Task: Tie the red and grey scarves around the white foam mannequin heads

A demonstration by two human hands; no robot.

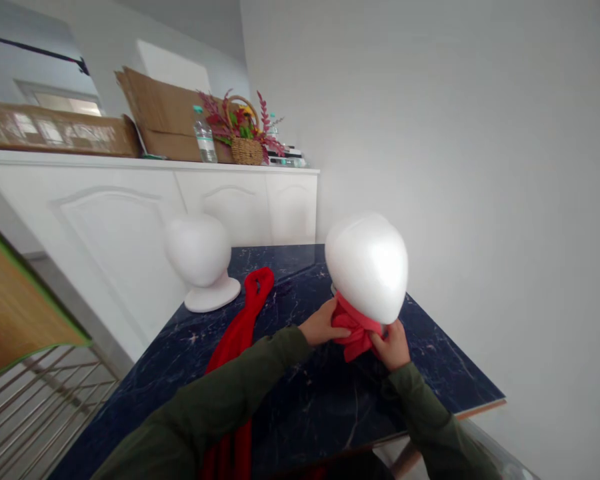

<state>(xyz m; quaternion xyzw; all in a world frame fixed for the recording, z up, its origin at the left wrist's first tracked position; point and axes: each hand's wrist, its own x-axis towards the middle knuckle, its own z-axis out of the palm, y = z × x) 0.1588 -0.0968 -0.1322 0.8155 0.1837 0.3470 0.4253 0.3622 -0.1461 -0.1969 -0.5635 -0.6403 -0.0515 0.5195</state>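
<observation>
A white mannequin head (pixel 367 263) stands on the dark blue marbled table (pixel 300 413), right of the middle. Around its neck lies a bunched red scarf (pixel 356 330), its folds hanging at the front. On the left side of the neck, my left hand (pixel 323 323) pinches the scarf between thumb and fingers. My right hand (pixel 393 343) grips the cloth on the right side, just under the head. A second red scarf (pixel 240 330) lies lengthwise on the table, looped at its far end and passing under my left forearm.
Another white mannequin head (pixel 199 250) on a round base stands at the table's left edge. Behind is a white cabinet (pixel 115 200) bearing cardboard boxes (pixel 175 113), a water bottle (pixel 205 137) and a flower basket (pixel 247 151). A metal rack (pixel 45 407) stands at lower left.
</observation>
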